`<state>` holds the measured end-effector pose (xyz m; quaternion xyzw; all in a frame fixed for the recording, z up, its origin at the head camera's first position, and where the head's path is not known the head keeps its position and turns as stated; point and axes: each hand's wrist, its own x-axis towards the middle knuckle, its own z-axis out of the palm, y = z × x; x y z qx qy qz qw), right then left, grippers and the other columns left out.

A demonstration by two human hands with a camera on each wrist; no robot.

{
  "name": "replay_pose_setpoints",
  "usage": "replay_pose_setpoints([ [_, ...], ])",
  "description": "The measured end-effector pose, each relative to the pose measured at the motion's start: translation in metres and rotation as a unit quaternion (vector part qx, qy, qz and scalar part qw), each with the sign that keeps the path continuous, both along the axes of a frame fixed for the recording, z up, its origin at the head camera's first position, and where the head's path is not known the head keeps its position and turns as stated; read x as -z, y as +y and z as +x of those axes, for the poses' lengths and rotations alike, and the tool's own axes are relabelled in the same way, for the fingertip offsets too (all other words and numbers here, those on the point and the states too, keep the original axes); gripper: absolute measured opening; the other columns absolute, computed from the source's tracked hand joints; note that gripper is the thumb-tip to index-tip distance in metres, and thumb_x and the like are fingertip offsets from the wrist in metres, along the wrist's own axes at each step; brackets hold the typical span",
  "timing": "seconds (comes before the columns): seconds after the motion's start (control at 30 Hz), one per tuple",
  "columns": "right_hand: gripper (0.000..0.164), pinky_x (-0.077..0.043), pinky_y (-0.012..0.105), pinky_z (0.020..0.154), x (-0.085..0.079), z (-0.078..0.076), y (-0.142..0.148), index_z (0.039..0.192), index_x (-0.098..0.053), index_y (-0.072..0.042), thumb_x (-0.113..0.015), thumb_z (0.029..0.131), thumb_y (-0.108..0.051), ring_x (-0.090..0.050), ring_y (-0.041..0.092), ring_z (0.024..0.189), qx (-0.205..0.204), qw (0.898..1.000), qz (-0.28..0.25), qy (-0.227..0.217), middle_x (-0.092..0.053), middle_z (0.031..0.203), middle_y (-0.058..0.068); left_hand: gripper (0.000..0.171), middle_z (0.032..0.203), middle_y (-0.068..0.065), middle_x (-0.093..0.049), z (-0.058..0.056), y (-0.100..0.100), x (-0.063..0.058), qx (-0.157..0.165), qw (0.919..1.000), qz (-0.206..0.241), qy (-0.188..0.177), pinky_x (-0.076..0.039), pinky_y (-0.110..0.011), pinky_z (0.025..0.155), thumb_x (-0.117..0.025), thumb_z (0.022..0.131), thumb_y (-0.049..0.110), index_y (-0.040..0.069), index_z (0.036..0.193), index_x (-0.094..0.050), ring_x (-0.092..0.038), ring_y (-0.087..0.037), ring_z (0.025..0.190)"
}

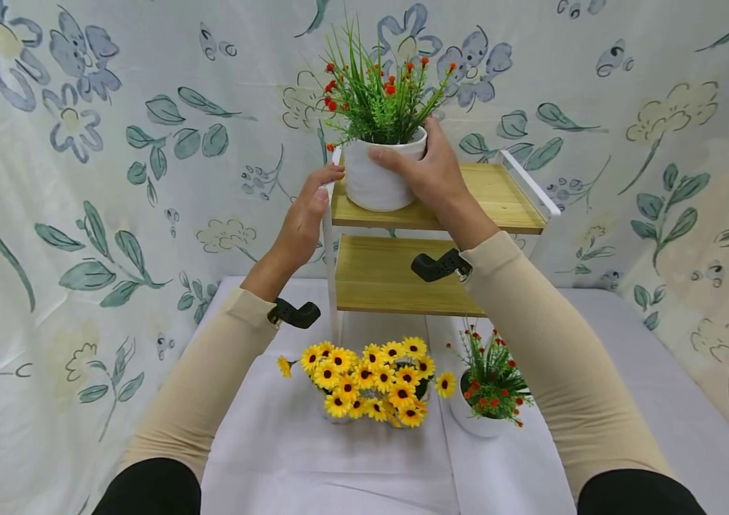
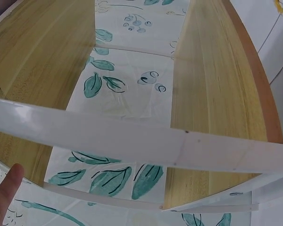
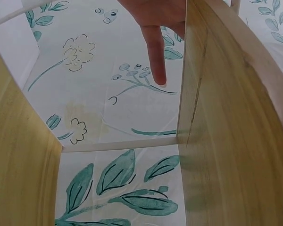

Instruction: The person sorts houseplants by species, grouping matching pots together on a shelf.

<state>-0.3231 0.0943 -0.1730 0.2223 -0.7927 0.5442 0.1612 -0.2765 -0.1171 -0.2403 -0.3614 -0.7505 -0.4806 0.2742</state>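
In the head view my right hand [image 1: 439,175] grips a white flowerpot [image 1: 377,175] by its right side, thumb across the front, other fingers hidden behind the rim. Green grass and small red flowers [image 1: 386,107] rise from this pot. It appears upright at the left part of the top board [image 1: 483,193] of a two-tier shelf. At the shelf's upper left side is my left hand [image 1: 300,222], its fingertips at the white frame close to the pot. One straight finger [image 3: 155,56] of that hand shows beyond the boards in the right wrist view.
Below the lower board [image 1: 403,275], yellow daisy-like flowers [image 1: 370,375] stand on the white-covered table [image 1: 287,458]. Another white pot [image 1: 480,425] with red-flowered greenery is to their right. A raised white side rail [image 1: 530,182] bounds the shelf's right end. Floral cloth [image 1: 164,64] hangs behind.
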Motion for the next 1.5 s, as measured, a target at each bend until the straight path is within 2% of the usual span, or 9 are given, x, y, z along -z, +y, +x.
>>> replay_pose_setpoints([
  [0.3, 0.089, -0.040, 0.032, 0.096, -0.003, 0.001, -0.001, 0.142, -0.029, -0.019, -0.075, 0.073, -0.052, -0.053, 0.017, 0.108, -0.013, 1.000, 0.014, -0.021, -0.053, 0.121, 0.008, 0.049, 0.147, -0.025, -0.035, -0.001, -0.001, 0.002, 0.002, 0.9999, 0.006, 0.012, -0.014, -0.037, 0.116, -0.023, 0.099, 0.021, -0.011, 0.134, -0.038, -0.020, -0.034, 0.144],
  [0.7, 0.085, -0.039, 0.033, 0.097, -0.004, 0.001, -0.001, 0.140, -0.028, -0.019, -0.076, 0.075, -0.048, -0.055, 0.018, 0.108, -0.036, 0.999, -0.002, -0.027, -0.054, 0.120, 0.009, 0.049, 0.145, -0.027, -0.036, -0.001, 0.000, 0.000, 0.002, 0.9998, 0.010, 0.017, -0.015, -0.036, 0.116, -0.024, 0.098, 0.020, -0.010, 0.134, -0.038, -0.020, -0.039, 0.143],
  [1.07, 0.078, -0.039, 0.033, 0.097, -0.003, 0.001, 0.002, 0.138, -0.030, -0.017, -0.072, 0.079, -0.046, -0.053, 0.018, 0.109, -0.047, 0.999, 0.019, -0.021, -0.051, 0.124, 0.007, 0.050, 0.147, -0.025, -0.035, -0.002, 0.001, 0.001, -0.003, 1.0000, 0.006, 0.005, -0.014, -0.035, 0.116, -0.023, 0.098, 0.021, -0.009, 0.135, -0.037, -0.019, -0.035, 0.144],
  [1.17, 0.084, -0.039, 0.033, 0.100, -0.003, 0.003, 0.006, 0.145, -0.024, -0.019, -0.070, 0.081, -0.046, -0.052, 0.017, 0.114, -0.050, 0.998, 0.027, -0.034, -0.049, 0.130, 0.007, 0.050, 0.148, -0.024, -0.034, -0.002, 0.001, 0.002, -0.002, 1.0000, 0.006, 0.002, -0.014, -0.035, 0.116, -0.023, 0.098, 0.021, -0.009, 0.136, -0.036, -0.019, -0.035, 0.144],
  [1.3, 0.094, -0.034, 0.034, 0.107, -0.001, 0.007, 0.016, 0.154, -0.010, -0.026, -0.068, 0.082, -0.048, -0.043, 0.016, 0.129, -0.047, 0.996, 0.035, -0.068, -0.039, 0.147, 0.007, 0.050, 0.149, -0.024, -0.033, -0.002, 0.001, 0.003, -0.002, 1.0000, 0.008, -0.003, -0.014, -0.036, 0.116, -0.023, 0.100, 0.023, -0.009, 0.136, -0.036, -0.019, -0.032, 0.145],
  [1.4, 0.093, -0.031, 0.036, 0.110, -0.001, 0.011, 0.025, 0.154, -0.010, -0.029, -0.067, 0.083, -0.049, -0.034, 0.017, 0.137, -0.048, 0.995, 0.036, -0.077, -0.030, 0.153, 0.005, 0.051, 0.149, -0.023, -0.033, -0.002, 0.001, 0.003, -0.004, 0.9999, 0.010, -0.006, -0.014, -0.035, 0.116, -0.023, 0.100, 0.026, -0.008, 0.136, -0.036, -0.019, -0.029, 0.145],
  [1.5, 0.091, -0.032, 0.038, 0.109, 0.000, 0.015, 0.034, 0.153, -0.012, -0.030, -0.067, 0.083, -0.048, -0.033, 0.017, 0.138, -0.055, 0.995, 0.031, -0.075, -0.030, 0.153, 0.004, 0.051, 0.149, -0.024, -0.033, -0.002, 0.001, 0.003, -0.002, 0.9999, 0.012, -0.005, -0.014, -0.035, 0.116, -0.023, 0.100, 0.025, -0.009, 0.136, -0.036, -0.019, -0.029, 0.145],
])
